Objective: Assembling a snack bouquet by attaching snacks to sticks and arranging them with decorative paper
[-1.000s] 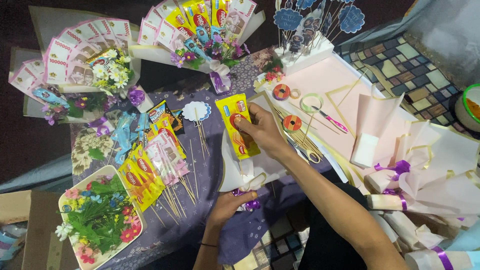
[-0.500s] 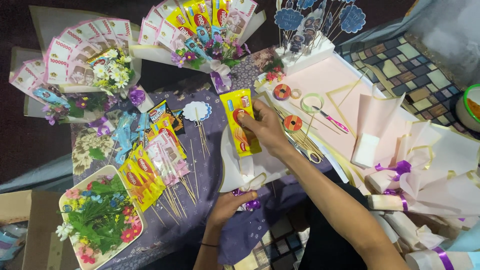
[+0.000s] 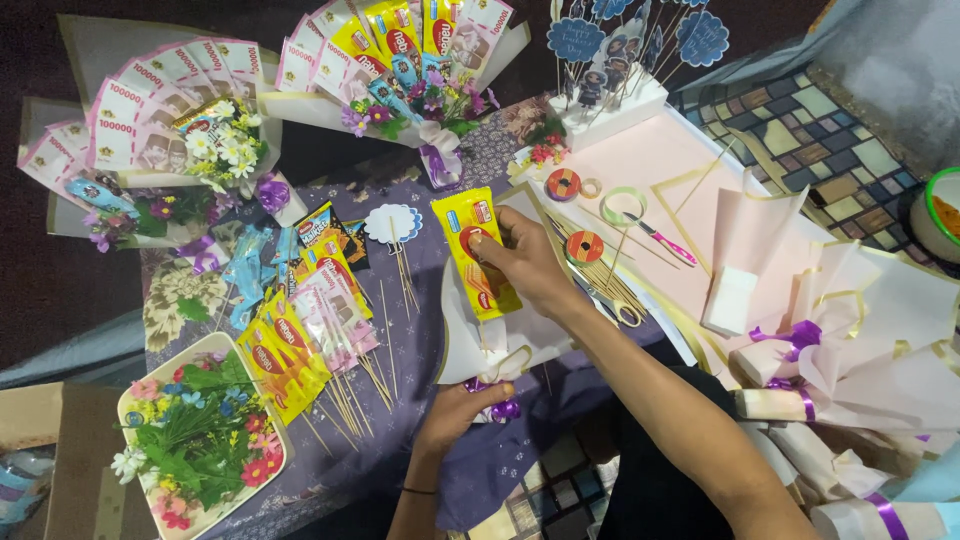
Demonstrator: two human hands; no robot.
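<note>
Right hand point(image 3: 528, 262) is pinching a yellow packet point(image 3: 478, 252) on its stick, setting it into the paper wrap point(image 3: 520, 335) at 12 o'clock of left hand point(image 3: 462, 410) — fingers gripping wrap's ribboned neck. Next: probably seat stick deeper w/ steady hold.

Banknote bouquets point(image 3: 150, 120), a tray of artificial flowers point(image 3: 200, 440), tape rolls point(image 3: 563, 184) and scissors point(image 3: 612, 300) lie around.

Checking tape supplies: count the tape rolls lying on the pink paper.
3: a red-and-orange roll near the white topper stand, a second red-and-orange roll beside the right hand, and a pale green ring between them. More may be hidden under paper.
</note>
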